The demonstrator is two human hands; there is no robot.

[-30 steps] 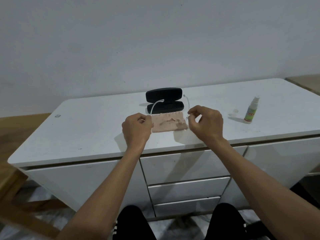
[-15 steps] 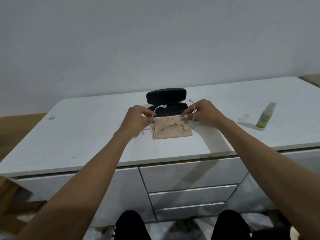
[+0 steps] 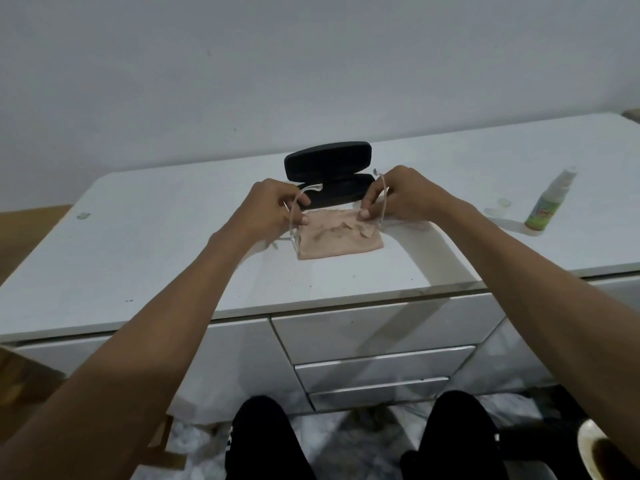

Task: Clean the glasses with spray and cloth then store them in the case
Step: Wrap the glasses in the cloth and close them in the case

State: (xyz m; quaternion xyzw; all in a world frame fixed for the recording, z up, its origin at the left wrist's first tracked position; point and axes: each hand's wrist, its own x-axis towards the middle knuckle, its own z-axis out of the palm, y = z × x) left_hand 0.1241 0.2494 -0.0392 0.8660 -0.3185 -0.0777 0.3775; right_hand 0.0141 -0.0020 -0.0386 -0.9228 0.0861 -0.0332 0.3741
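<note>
At frame centre, on the white counter [image 3: 173, 271], both hands' fingers pinch clear glasses [image 3: 294, 216] over a pink cloth [image 3: 341, 242], before the open black case [image 3: 329, 168]: left hand [image 3: 270, 209], right hand [image 3: 401, 195].

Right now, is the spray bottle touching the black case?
Apart. The head view shows bare white tabletop between the spray bottle and the black case.

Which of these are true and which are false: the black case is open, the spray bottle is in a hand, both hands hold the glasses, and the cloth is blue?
1. The black case is open. True.
2. The spray bottle is in a hand. False: it stands alone on the white cabinet top, off to the right.
3. Both hands hold the clear glasses. True: the left hand and right hand pinch its two sides.
4. The cloth is blue. False: it is pale pink.
</note>
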